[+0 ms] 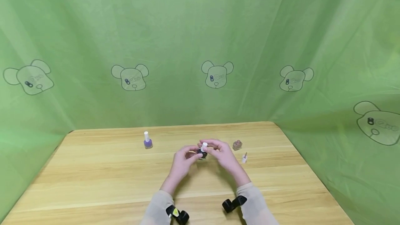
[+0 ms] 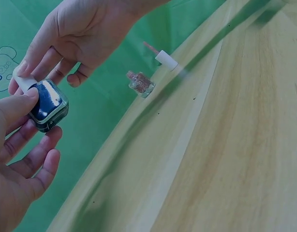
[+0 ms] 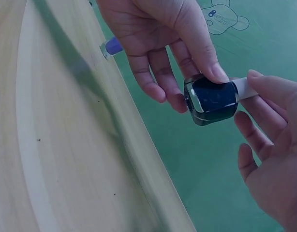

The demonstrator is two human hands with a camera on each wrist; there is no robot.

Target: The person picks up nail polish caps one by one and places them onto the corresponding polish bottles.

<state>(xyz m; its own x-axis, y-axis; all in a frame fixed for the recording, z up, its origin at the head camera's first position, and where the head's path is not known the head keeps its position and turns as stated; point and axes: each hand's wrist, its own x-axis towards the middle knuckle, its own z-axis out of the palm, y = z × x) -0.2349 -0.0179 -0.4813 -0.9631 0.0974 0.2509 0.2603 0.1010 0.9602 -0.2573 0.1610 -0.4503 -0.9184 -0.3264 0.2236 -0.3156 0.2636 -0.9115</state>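
Between both hands is a dark nail polish bottle [image 3: 214, 99] with a white cap [image 3: 245, 89] on its neck. My left hand [image 1: 182, 160] holds the glass body, thumb on one face and fingers around the other side. With thumb and fingertips my right hand [image 1: 222, 152] pinches the white cap. The bottle is tilted in the wrist views. Right of the hands, on the table, stands an uncapped nail polish bottle [image 1: 237, 145] with pinkish contents. Near it a white cap with its brush pointing up [image 1: 244, 158] stands on the wood.
A purple nail polish bottle [image 1: 148, 143] with its white cap on stands at the back left of the wooden table [image 1: 103, 180]. Green curtain [image 1: 175, 44] printed with bear heads hangs behind and on both sides. Each sleeve carries a black wrist camera [image 1: 234, 204].
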